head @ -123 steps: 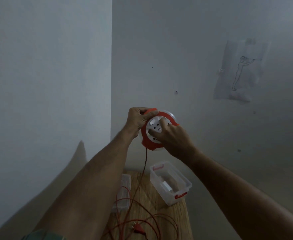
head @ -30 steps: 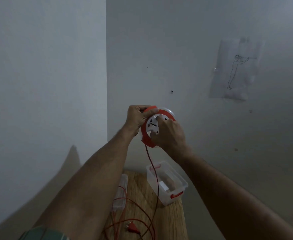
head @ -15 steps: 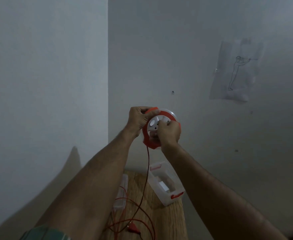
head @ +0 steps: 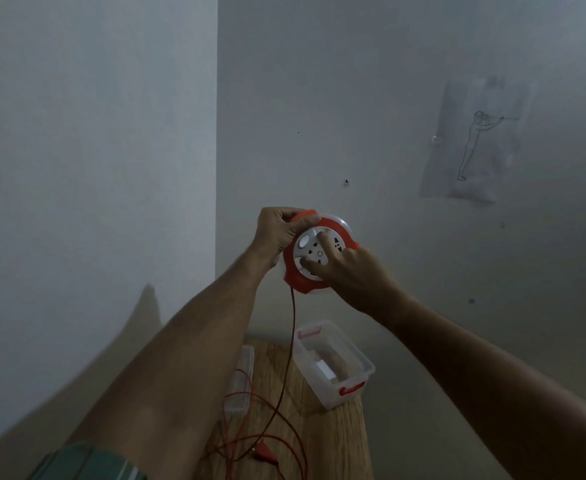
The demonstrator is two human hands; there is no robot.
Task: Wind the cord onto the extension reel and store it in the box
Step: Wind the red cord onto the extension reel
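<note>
I hold a round red and white extension reel (head: pixel 314 252) up in front of the wall, its socket face toward me. My left hand (head: pixel 277 233) grips the red handle at its upper left. My right hand (head: pixel 352 275) lies on the lower right of the white face, fingers pressed on the dial. A thin red cord (head: pixel 289 344) hangs from the reel's bottom down to loose loops on the wooden table (head: pixel 333 431), where the red plug (head: pixel 267 453) lies. The clear box (head: pixel 333 365) with red latches stands uncovered on the table's far right.
The box's clear lid (head: pixel 241 382) lies on the table's far left, partly under cord loops. Two pale walls meet in a corner behind the reel. A sheet with a line drawing (head: pixel 475 143) is taped to the right wall.
My right hand has swung from the reel's lower middle to its lower right, turning the white face. The hanging cord has shifted and the loops on the table have changed shape.
</note>
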